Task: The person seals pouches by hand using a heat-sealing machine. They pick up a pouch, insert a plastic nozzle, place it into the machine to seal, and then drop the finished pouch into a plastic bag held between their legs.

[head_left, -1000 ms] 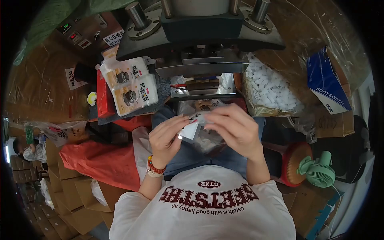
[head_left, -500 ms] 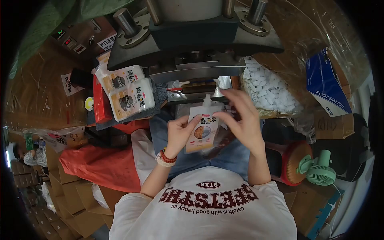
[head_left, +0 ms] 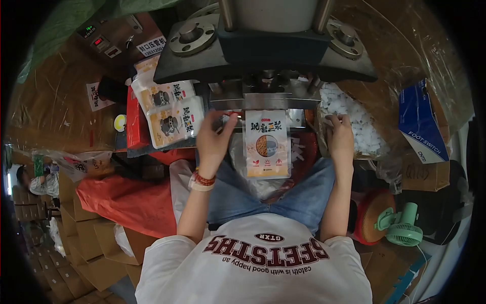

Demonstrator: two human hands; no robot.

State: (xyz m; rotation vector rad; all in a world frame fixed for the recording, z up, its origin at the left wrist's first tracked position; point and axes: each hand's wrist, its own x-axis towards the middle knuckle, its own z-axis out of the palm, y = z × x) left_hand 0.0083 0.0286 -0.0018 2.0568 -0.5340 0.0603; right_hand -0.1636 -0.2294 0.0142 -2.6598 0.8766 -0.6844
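A printed spout pouch (head_left: 267,147) hangs upright in front of the press (head_left: 267,100), its top end hidden under the metal jaw. Neither hand touches it. My left hand (head_left: 213,139) is left of the pouch, thumb and fingers apart, beside a small red-tipped part of the press. At the near left edge of a box of small white plastic pieces (head_left: 352,121), my right hand (head_left: 340,139) has its fingers bent together; whatever they pinch is too small to make out. Left of my left hand lies a stack of printed pouches (head_left: 172,124).
A red box (head_left: 135,124) stands by the pouch stack. At the right are a blue foot-switch carton (head_left: 420,119) and a green fan (head_left: 405,230). A control box (head_left: 109,43) sits at back left. A clear plastic bag (head_left: 260,187) lies over my lap.
The pouch has gone from my hands up to the press jaw. My left hand let go and moved up and left; my right hand moved right to the white pieces. The camera view shifted slightly.
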